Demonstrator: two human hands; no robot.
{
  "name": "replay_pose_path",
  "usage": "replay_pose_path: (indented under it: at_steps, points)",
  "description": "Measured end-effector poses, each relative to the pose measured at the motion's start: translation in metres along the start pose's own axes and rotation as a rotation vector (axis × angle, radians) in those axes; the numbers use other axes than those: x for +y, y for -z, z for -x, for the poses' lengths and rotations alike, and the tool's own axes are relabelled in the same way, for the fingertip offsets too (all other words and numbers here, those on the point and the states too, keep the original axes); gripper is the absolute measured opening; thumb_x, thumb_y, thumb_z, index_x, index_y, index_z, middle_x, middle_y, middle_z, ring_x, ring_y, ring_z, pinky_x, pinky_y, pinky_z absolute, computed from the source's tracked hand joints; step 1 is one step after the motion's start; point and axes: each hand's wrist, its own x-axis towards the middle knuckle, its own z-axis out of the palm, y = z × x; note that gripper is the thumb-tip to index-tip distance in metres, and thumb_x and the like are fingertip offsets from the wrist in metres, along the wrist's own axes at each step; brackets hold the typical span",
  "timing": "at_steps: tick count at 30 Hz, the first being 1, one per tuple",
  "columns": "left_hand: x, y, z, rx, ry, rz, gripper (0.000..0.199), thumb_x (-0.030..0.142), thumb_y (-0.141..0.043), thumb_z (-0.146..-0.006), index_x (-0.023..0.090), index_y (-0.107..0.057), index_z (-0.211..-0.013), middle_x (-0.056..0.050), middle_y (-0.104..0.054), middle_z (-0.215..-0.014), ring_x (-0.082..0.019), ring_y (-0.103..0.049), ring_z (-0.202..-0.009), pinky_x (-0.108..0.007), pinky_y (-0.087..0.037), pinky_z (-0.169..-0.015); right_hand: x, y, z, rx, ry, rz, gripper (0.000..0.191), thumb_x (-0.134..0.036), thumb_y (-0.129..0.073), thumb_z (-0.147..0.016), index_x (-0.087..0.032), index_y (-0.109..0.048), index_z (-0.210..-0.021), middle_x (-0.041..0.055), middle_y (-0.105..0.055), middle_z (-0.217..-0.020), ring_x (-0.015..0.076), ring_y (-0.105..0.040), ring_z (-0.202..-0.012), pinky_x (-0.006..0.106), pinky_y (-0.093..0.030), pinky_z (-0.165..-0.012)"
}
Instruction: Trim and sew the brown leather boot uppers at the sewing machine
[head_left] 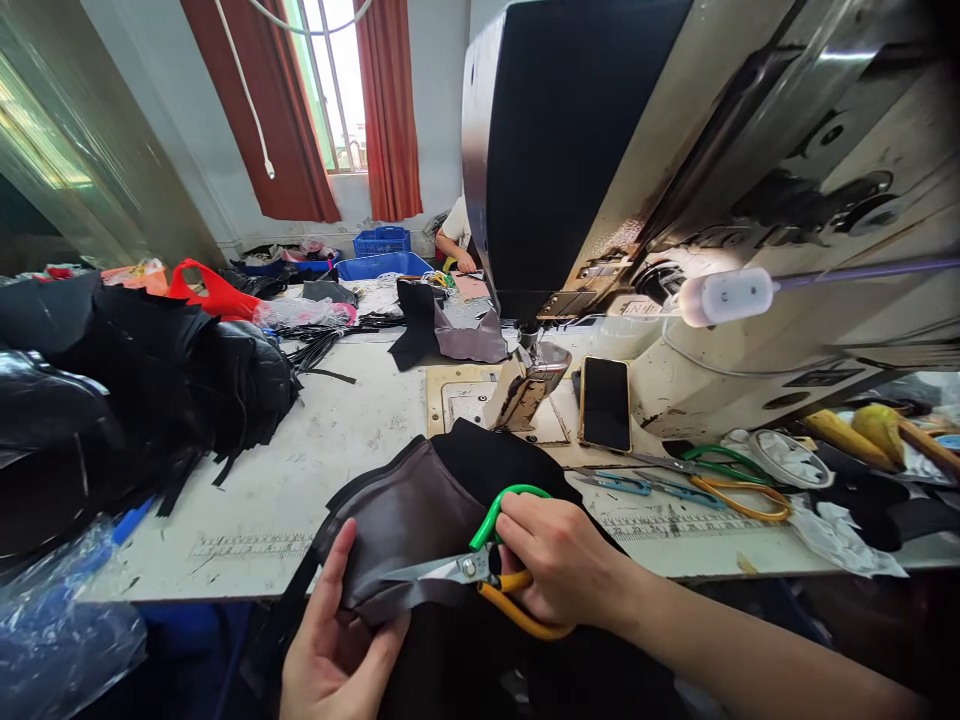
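Note:
My right hand (551, 555) is closed round the handles of a pair of scissors (469, 568), one handle green and the other orange. The blades point left and stand somewhat apart, over the lower edge of a dark brown leather-like piece (405, 500). My left hand (341, 640) grips that piece at its lower left edge, fingers behind and thumb in front, close to the blade tips. Black fabric (495, 465) is joined to the brown piece and hangs over the table's front edge, below the sewing machine's post (525, 390).
The sewing machine (585, 130) fills the upper right. A phone (606, 403), more scissors (739, 498) and blue-handled snips (615, 482) lie to the right. Black pieces (150, 370) are heaped at the left. Another person's arm (454, 248) shows at the back.

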Motion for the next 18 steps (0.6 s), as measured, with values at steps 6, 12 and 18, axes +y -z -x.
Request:
replay_pose_path:
  at_steps: [6,12,18]
  points:
    - [-0.001,-0.002,0.005,-0.01,-0.017,-0.038,0.091,0.043,-0.085,-0.06,0.027,-0.047,-0.141,-0.005,-0.071,-0.117,-0.026,-0.068,-0.105,-0.028,-0.055,-0.091,0.001,-0.001,-0.001,-0.002,0.031,-0.005,0.009,-0.011,-0.046,-0.072,-0.02,-0.047,-0.07,0.0023,-0.046,-0.071,0.0157,-0.039,-0.061,0.027,-0.032,-0.056]
    - [0.001,-0.002,0.008,-0.032,-0.008,-0.049,0.091,0.043,-0.084,-0.061,0.026,-0.046,-0.142,-0.005,-0.07,-0.12,-0.027,-0.067,-0.106,-0.031,-0.054,-0.093,0.002,0.002,-0.008,-0.025,0.103,0.002,0.009,-0.011,-0.048,-0.072,-0.02,-0.047,-0.068,0.0017,-0.047,-0.071,0.0154,-0.037,-0.06,0.029,-0.03,-0.054]
    - [0.001,0.0,0.008,-0.045,0.004,-0.028,0.089,0.04,-0.086,-0.059,0.027,-0.05,-0.139,-0.004,-0.068,-0.124,-0.028,-0.066,-0.11,-0.031,-0.055,-0.093,0.009,0.002,-0.009,0.038,0.164,0.059,0.014,-0.014,-0.046,-0.081,-0.019,-0.05,-0.068,0.0024,-0.048,-0.07,0.0159,-0.037,-0.059,0.029,-0.031,-0.055]
